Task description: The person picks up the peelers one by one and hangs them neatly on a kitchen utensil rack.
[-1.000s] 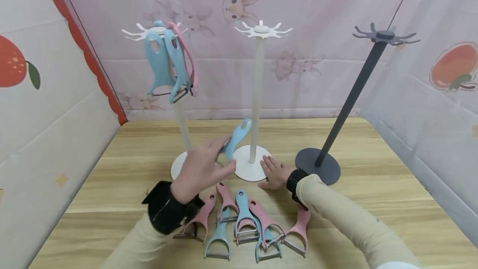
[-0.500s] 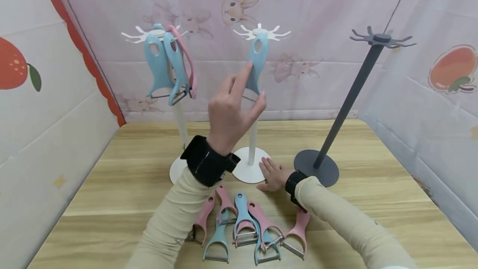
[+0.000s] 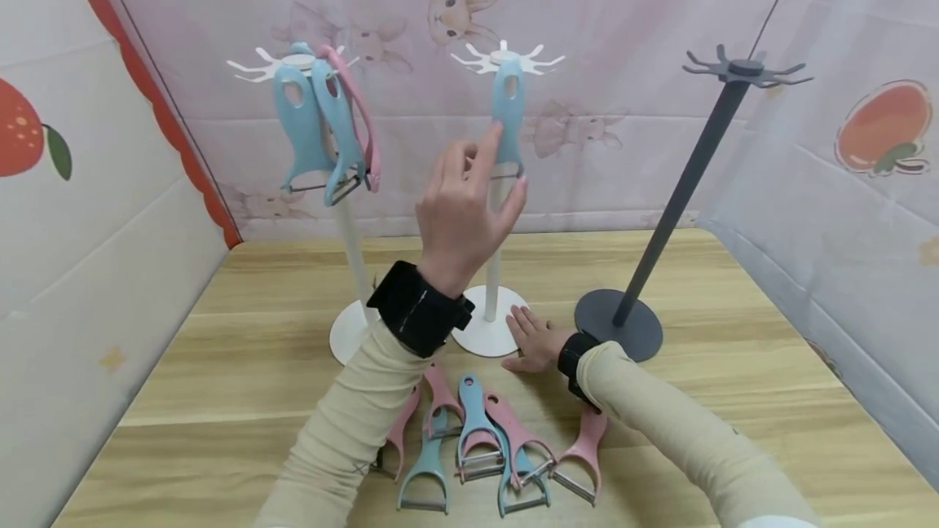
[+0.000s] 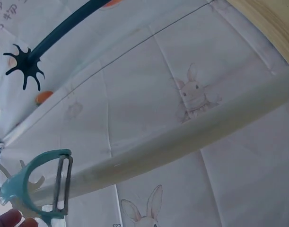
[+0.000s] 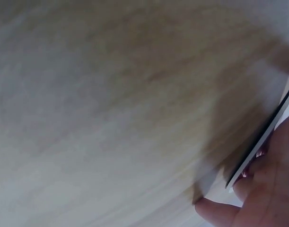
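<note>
A blue peeler (image 3: 509, 108) hangs upright from the white rack (image 3: 493, 259) in the middle, its handle hole at a front hook. My left hand (image 3: 462, 206) is raised just left of it, index fingertip at the handle's edge and thumb below, near the blade. In the left wrist view, fingertips show beside the same peeler (image 4: 23, 184). My right hand (image 3: 539, 343) lies with spread fingers on the right edge of the middle rack's round base; the right wrist view shows this hand (image 5: 269, 189) at the base's rim (image 5: 258, 144), thumb on the wood.
At left, a white rack (image 3: 352, 243) holds blue peelers (image 3: 299, 125) and a pink one (image 3: 359, 112). A dark rack (image 3: 682, 194) stands leaning right in view. Several pink and blue peelers (image 3: 429, 463) lie at the table's front, partly overlapping, near both forearms.
My left hand has carried the blue peeler from low beside the middle pole up to the rack's top. The peeler now hangs straighter there. My right hand has stayed on the base.
</note>
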`<state>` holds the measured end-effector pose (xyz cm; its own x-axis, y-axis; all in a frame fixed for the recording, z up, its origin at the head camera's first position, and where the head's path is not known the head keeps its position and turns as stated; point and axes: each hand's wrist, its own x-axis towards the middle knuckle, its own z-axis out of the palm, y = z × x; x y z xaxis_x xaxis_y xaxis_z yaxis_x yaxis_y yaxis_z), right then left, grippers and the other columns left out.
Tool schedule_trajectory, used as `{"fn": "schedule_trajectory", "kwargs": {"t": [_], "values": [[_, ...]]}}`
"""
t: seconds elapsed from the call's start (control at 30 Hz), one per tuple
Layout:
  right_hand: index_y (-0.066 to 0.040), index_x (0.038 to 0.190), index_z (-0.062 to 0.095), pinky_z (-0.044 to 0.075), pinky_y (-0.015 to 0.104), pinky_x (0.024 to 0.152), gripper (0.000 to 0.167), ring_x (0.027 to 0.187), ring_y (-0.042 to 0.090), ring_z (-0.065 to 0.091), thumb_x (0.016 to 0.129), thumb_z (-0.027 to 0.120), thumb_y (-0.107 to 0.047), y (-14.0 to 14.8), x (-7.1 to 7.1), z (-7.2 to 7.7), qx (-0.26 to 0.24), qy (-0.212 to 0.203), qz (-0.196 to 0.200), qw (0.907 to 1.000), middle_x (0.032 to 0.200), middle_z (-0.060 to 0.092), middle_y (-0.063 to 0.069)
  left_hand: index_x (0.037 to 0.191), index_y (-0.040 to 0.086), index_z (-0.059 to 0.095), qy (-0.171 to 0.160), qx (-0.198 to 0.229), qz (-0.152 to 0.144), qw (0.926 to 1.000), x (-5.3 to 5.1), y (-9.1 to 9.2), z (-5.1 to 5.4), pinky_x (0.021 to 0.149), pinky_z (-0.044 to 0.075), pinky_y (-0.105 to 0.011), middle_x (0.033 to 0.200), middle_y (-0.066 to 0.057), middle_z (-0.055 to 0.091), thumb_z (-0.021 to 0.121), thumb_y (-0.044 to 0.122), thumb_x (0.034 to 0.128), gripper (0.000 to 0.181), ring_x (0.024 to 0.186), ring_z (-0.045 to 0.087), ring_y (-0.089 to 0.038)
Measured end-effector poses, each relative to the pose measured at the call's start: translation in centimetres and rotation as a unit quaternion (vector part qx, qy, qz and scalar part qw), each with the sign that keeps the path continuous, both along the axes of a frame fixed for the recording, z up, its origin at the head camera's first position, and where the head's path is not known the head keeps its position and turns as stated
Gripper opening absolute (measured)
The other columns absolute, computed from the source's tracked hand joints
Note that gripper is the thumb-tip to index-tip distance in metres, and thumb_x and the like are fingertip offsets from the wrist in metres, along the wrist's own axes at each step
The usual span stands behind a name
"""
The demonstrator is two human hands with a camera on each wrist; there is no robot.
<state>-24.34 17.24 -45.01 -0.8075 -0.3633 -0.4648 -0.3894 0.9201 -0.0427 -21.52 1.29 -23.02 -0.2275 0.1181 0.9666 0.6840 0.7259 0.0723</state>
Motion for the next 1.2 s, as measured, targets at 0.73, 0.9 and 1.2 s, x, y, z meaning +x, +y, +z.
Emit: {"fn": "schedule_trajectory", "kwargs": {"t": [0.73, 0.9, 1.2], "values": [[0.000, 0.145, 0.004, 0.020, 0.054, 0.103, 0.085, 0.137, 0.028, -0.006, 0.091, 0.039, -0.055, 0.1, 0.0, 0.3, -0.003, 0.013, 0.010, 0.9999, 0.151, -0.006, 0.015, 0.109, 0.006, 0.063, -0.307, -0.185, -0.005, 0.9334, 5.6, -3.4, -11.4, 0.052, 0.045, -0.030, 0.088, -0.009, 0.059, 0.067, 0.029, 0.0795, 0.038, 0.072, 0.054, -0.021], [-0.001, 0.146, 0.003, 0.020, 0.053, 0.104, 0.084, 0.137, 0.028, -0.005, 0.091, 0.039, -0.055, 0.0, -0.1, 0.2, 0.003, 0.008, 0.012, 0.9999, 0.151, -0.006, 0.015, 0.111, 0.004, 0.063, -0.356, -0.233, 0.020, 0.9045, 6.4, -4.9, -12.8, 0.055, 0.048, -0.033, 0.094, -0.013, 0.060, 0.067, 0.031, 0.0789, 0.042, 0.078, 0.057, -0.023], [-0.002, 0.146, 0.002, 0.017, 0.054, 0.104, 0.086, 0.137, 0.028, -0.007, 0.090, 0.040, -0.054, 0.1, 0.1, 0.1, -0.015, 0.000, 0.008, 0.9999, 0.151, -0.008, 0.015, 0.098, 0.004, 0.064, -0.434, -0.255, 0.073, 0.8608, 6.5, -10.2, -15.7, 0.051, 0.042, -0.036, 0.082, -0.009, 0.054, 0.064, 0.023, 0.0778, 0.028, 0.068, 0.051, -0.025]]}}
